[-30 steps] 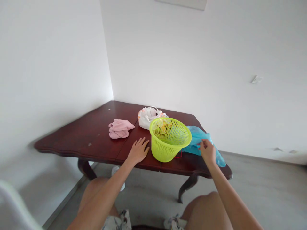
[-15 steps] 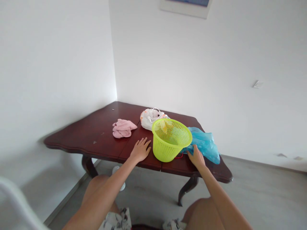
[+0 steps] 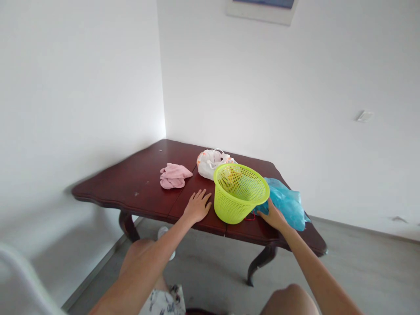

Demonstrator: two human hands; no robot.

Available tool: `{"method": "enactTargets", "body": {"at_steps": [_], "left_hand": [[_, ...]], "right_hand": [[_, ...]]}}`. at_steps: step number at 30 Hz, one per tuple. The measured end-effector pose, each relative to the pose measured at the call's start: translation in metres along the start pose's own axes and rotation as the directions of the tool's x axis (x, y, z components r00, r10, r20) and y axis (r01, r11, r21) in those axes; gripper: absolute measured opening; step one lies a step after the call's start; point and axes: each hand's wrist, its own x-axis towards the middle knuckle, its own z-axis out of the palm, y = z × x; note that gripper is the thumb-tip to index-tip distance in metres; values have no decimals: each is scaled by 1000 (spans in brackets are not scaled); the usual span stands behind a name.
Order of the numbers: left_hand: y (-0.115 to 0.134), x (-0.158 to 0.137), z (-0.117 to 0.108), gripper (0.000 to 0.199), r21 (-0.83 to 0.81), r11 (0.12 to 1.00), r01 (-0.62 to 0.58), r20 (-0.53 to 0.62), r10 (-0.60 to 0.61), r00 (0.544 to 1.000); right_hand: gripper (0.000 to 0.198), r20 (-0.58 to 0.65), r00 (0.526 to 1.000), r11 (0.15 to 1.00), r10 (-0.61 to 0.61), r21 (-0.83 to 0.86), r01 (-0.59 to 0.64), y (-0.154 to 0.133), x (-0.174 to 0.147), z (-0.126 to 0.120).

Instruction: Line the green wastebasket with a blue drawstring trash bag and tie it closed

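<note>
My left hand (image 3: 198, 206) lies flat on the tabletop with its fingers spread, just left of a yellow-green perforated plastic basket (image 3: 229, 208). The basket stands upright near the table's front edge. On its other side is my right hand (image 3: 274, 216), thumb and fingers apart, by a crumpled blue plastic bag (image 3: 285, 201). Its fingertips come close to the basket's wall; whether they touch it or the bag I cannot tell. A bit of red cord (image 3: 250, 216) shows at the basket's foot.
A folded pink cloth (image 3: 175, 176) lies on the dark wooden table (image 3: 138, 175), left of the basket. Behind the basket sits a white plastic bag (image 3: 206, 166) with orange print. White walls (image 3: 246, 96) border the table's back and left.
The view has shifted a little, so everything sits further right. My right hand has moved slightly toward the basket, its thumb and fingers a bit wider apart. My left hand stays put.
</note>
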Motion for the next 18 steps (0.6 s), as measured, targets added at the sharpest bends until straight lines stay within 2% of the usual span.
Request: {"method": "enactTargets", "body": {"at_steps": [2, 7, 10, 14, 18], "left_hand": [[0, 0, 0, 64, 0, 1000, 2, 0, -2, 1000], [0, -1, 0, 64, -1, 1000, 5, -3, -5, 1000], [0, 0, 1, 64, -2, 1000, 4, 0, -4, 1000], [-1, 0, 2, 64, -8, 1000, 6, 3, -6, 1000], [0, 0, 2, 64, -17, 1000, 6, 2, -6, 1000]], "right_hand": [[106, 5, 1000, 1000, -14, -10, 14, 0, -6, 1], [53, -120, 993, 994, 22, -102, -34, 0, -26, -3], [40, -89, 996, 988, 30, -150, -43, 0, -34, -2], [34, -18, 998, 979, 57, -197, -60, -1, -30, -5], [21, 104, 994, 980, 35, -201, -14, -8, -1, -38]]}}
